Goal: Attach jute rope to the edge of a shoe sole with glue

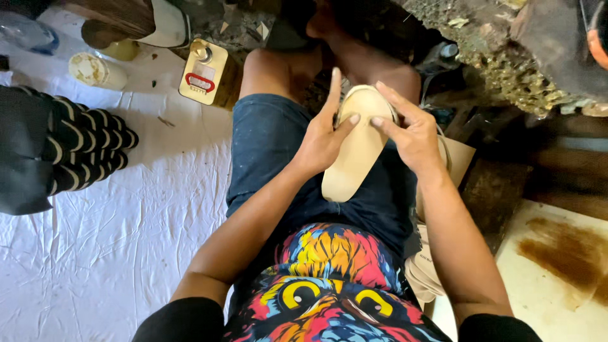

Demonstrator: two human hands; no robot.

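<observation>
- We hold a tan shoe sole (354, 149) over our lap, on our blue shorts (272, 145).
- Our left hand (323, 136) and right hand (411, 130) both grip the sole near its top, thumbs pressing on it.
- A pile of striped black soles (88, 149) lies to the left on the white sheet (126, 240).
- A yellow tin can (206, 73) stands near our knee; it is shut.
- A small round tub (95, 69) sits beside it; we cannot tell what is inside.
- More tan pieces (424, 272) rest by our right hip.

Both forearms extend forward over the lap. Left hand (321, 136): index finger straight, thumb pressed inward. Right hand (411, 130): fingers spread, thumb meeting the left thumb.
</observation>
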